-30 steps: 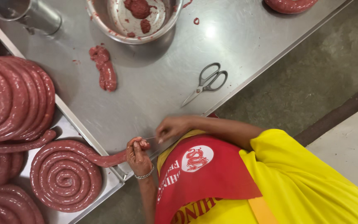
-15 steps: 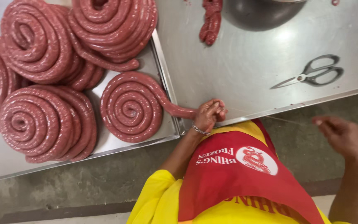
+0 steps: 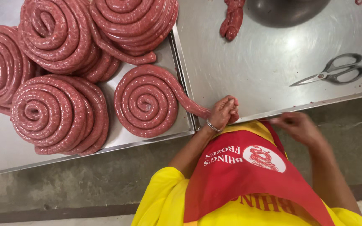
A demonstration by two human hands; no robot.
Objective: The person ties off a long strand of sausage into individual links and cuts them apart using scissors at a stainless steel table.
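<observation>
The sausage coil's point(image 3: 147, 100) tail is pinched tight by the left hand point(image 3: 223, 112); at three o'clock, the right hand's point(image 3: 298, 127) fingers are blurred, state unclear.

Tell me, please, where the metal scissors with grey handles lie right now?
In the head view, the scissors lie at the right on the steel table, below the metal bowl.

Coiled sausages point(image 3: 147, 100) lie on a tray point(image 3: 5, 150) left of the table point(image 3: 269, 79), where scissors point(image 3: 332, 74) rest at right, bowl point(image 3: 285, 10) behind.
</observation>
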